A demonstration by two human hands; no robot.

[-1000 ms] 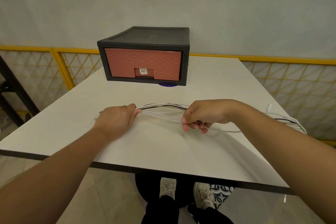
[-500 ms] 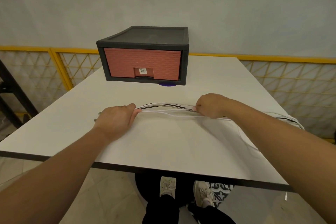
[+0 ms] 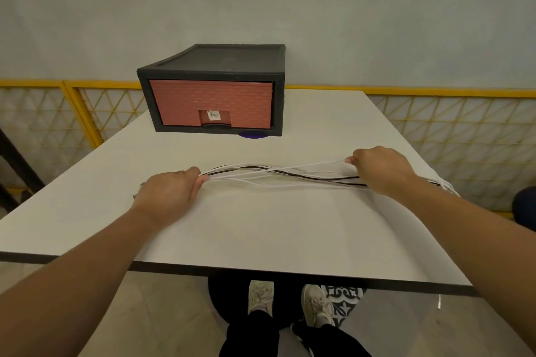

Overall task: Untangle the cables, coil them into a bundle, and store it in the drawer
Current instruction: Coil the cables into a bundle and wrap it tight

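Surface, lower centre: carries everything.
Your left hand, centre-left: fingers clenched round the cables.
Your right hand, centre-right: arm extended, pinching a white strand.
Cables: stretched between your hands, strands crossing; untangling likely unfinished, coiling not begun.
Drawer, upper centre: closed.

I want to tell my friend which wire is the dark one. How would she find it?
Look at the white table, in front of the black box with the pink drawer. A bunch of cables stretches across it between the left hand and the right hand. The dark cable snakes through the middle; its dark colour sets it apart from the thin white strands around it.
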